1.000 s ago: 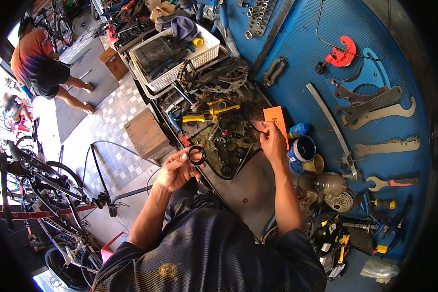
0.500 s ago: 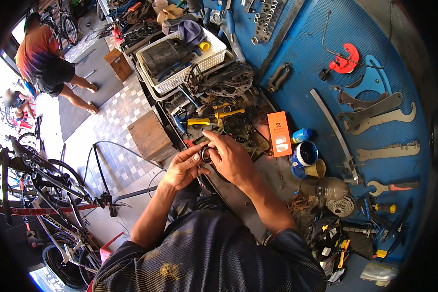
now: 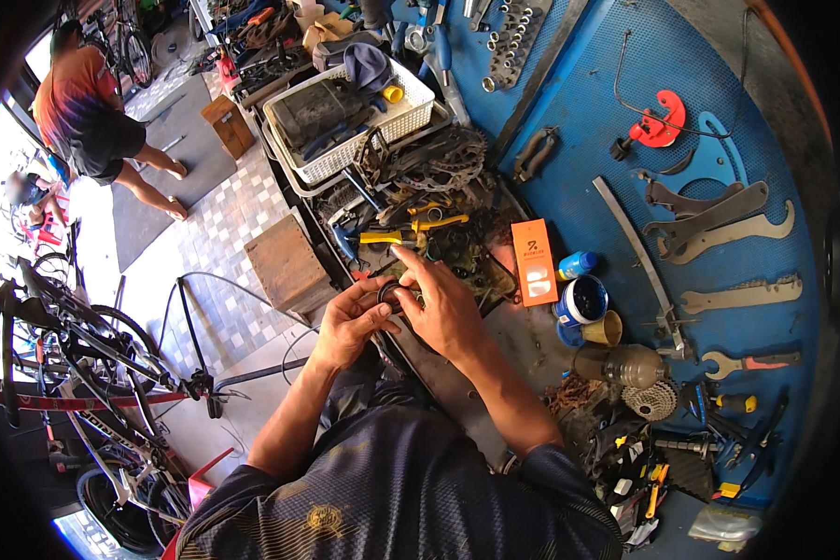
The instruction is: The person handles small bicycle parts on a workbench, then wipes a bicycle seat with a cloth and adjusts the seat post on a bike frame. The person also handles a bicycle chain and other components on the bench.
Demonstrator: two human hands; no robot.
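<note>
A small dark ring is between my two hands, in front of my chest and above the near edge of the cluttered bench. My left hand pinches its left side with thumb and fingers. From the other side my right hand grips it too, its index finger stretched past the ring toward the bench. The fingers cover part of the ring, so I cannot tell exactly what bicycle part it is. Just beyond the fingertips lies a yellow-handled tool among greasy parts.
A white plastic basket stands farther back on the bench. An orange box, a blue-and-white tub and a sprocket cassette sit to the right. Wrenches hang on the blue wall panel. Bicycles and a wooden box are at the left; another person stands beyond.
The ring has tilted and shifted slightly left between my fingers. My left thumb has moved lower beside it, and both hands remain close together.
</note>
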